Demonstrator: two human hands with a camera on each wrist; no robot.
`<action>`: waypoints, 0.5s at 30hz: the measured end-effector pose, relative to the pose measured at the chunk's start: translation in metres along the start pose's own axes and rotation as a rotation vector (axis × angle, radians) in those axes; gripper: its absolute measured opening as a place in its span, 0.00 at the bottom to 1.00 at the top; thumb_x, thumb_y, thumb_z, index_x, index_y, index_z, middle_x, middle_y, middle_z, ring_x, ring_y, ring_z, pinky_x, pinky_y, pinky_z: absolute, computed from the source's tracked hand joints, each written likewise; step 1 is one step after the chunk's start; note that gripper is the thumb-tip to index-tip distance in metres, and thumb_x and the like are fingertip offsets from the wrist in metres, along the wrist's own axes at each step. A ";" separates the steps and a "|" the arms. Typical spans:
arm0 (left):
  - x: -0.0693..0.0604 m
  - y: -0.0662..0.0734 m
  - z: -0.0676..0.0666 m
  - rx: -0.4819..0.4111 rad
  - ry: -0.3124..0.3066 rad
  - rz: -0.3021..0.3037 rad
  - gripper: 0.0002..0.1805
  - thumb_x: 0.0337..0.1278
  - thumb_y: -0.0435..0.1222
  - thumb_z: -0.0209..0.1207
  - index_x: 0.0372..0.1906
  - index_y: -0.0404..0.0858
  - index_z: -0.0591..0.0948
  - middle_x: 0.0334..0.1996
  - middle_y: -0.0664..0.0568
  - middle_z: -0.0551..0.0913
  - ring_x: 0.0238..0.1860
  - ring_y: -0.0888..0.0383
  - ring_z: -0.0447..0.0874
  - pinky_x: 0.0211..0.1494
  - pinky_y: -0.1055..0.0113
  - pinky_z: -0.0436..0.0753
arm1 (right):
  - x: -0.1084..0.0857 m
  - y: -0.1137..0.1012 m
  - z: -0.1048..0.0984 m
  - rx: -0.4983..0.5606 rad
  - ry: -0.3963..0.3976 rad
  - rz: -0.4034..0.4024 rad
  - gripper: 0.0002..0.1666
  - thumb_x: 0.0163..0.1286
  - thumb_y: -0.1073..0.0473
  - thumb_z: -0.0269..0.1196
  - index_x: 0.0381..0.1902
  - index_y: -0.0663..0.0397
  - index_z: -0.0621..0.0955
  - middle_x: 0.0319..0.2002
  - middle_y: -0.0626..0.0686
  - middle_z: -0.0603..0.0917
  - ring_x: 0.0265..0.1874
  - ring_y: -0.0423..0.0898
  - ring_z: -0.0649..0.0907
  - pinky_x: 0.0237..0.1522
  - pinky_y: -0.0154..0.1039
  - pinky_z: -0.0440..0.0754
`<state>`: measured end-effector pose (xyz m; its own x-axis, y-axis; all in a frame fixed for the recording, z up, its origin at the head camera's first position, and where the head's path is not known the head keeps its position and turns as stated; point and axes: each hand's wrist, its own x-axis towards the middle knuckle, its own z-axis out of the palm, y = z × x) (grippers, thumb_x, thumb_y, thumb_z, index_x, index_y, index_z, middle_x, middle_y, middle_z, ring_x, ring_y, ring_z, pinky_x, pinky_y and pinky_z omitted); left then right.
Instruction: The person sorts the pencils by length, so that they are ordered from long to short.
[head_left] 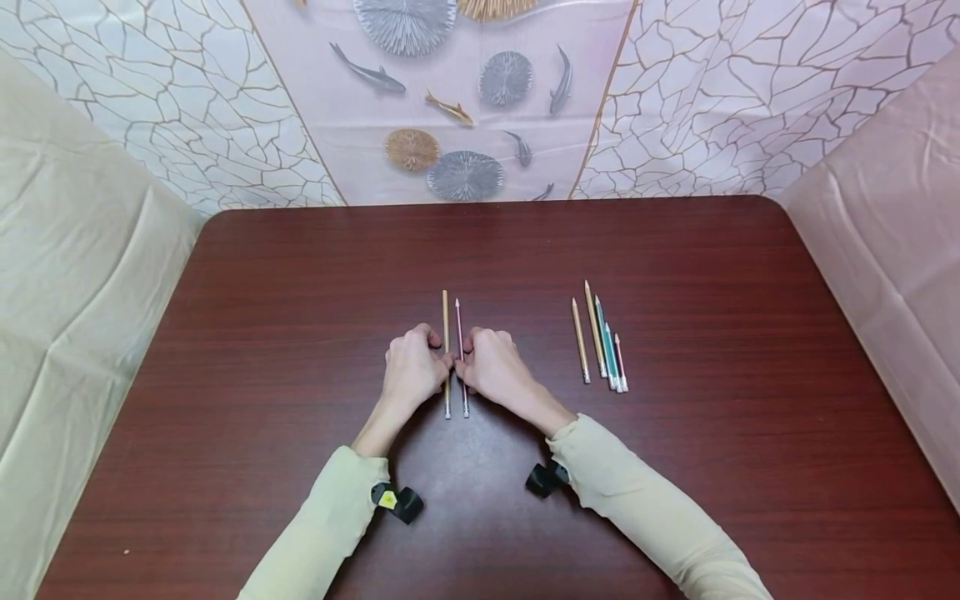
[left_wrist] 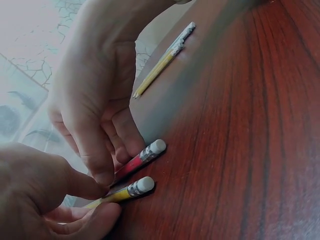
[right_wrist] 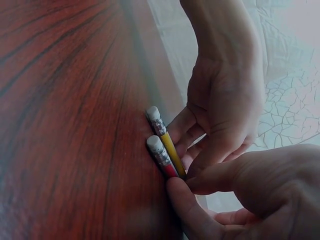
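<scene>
A yellow pencil [head_left: 446, 312] and a red pencil [head_left: 459, 321] lie side by side on the table, a narrow gap between them, their eraser ends toward the person. My left hand [head_left: 413, 363] pinches the yellow pencil around its middle. On the other side, my right hand [head_left: 497, 365] has thumb and fingers on the red pencil. The left wrist view shows the white eraser of the yellow pencil [left_wrist: 142, 185] beside that of the red pencil [left_wrist: 147, 153]. From the right wrist, the red pencil [right_wrist: 161, 154] appears nearer than the yellow one [right_wrist: 169, 146]. The hands nearly touch.
To the right lies a group of several pencils: a yellow pencil [head_left: 581, 342] slightly apart, another yellow pencil [head_left: 595, 329], a teal pencil [head_left: 602, 333] and shorter ones beside it. The dark red-brown table [head_left: 300, 275] meets patterned cloth at its far edge.
</scene>
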<state>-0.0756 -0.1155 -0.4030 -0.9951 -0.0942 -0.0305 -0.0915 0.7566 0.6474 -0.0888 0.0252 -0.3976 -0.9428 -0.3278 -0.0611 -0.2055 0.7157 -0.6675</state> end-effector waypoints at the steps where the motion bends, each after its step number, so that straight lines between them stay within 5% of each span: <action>1: 0.000 0.000 0.000 -0.004 -0.002 -0.001 0.12 0.49 0.35 0.71 0.35 0.33 0.81 0.19 0.53 0.84 0.30 0.46 0.87 0.46 0.48 0.79 | 0.000 0.000 0.000 0.002 -0.002 0.002 0.08 0.62 0.65 0.69 0.31 0.62 0.79 0.17 0.44 0.81 0.11 0.35 0.80 0.28 0.38 0.81; 7: -0.001 -0.001 0.000 -0.034 -0.014 0.003 0.12 0.52 0.34 0.70 0.36 0.32 0.81 0.16 0.54 0.83 0.17 0.57 0.84 0.47 0.50 0.79 | 0.000 0.000 -0.001 0.017 -0.009 0.002 0.07 0.62 0.65 0.68 0.31 0.61 0.79 0.17 0.44 0.82 0.11 0.35 0.80 0.28 0.38 0.81; 15: -0.002 -0.002 -0.002 -0.042 -0.001 0.008 0.11 0.53 0.36 0.69 0.35 0.33 0.80 0.15 0.55 0.83 0.14 0.59 0.82 0.47 0.49 0.79 | -0.001 0.001 -0.002 0.034 -0.016 -0.010 0.06 0.61 0.67 0.67 0.31 0.61 0.79 0.17 0.44 0.82 0.11 0.35 0.80 0.27 0.37 0.80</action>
<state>-0.0730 -0.1177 -0.4031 -0.9958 -0.0873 -0.0262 -0.0818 0.7293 0.6793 -0.0882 0.0275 -0.3973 -0.9363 -0.3448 -0.0662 -0.2055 0.6909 -0.6931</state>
